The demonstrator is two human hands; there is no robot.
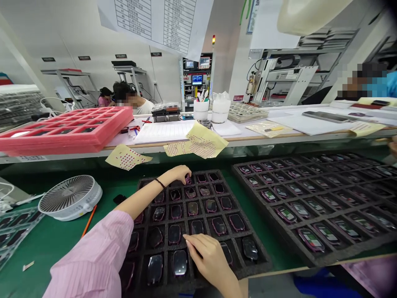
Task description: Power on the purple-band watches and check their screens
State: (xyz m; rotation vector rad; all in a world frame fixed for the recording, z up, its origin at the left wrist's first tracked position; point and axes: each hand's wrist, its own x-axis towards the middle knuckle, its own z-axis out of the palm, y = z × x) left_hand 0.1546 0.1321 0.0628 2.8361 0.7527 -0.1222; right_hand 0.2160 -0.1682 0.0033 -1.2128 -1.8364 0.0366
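Observation:
A black foam tray point(267, 265) with rows of compartments lies in front of me, most of them holding dark, purple-rimmed devices. My left hand point(180, 174) reaches to the tray's far row, its fingers closed on a purple-rimmed device point(187, 179) at a compartment there. Over the near half of the tray is my right hand point(208, 252), thumb and forefinger close together at the left, beside a device point(174, 234) in its compartment. Whatever might be between those fingertips is too small to make out.
To the right lies a larger foam tray point(305, 257) of similar devices. A white fan point(70, 196) and an orange stick point(89, 220) are at the left. A shelf edge point(269, 140) runs above, bearing a pink foam tray point(102, 134) and papers. People sit beyond.

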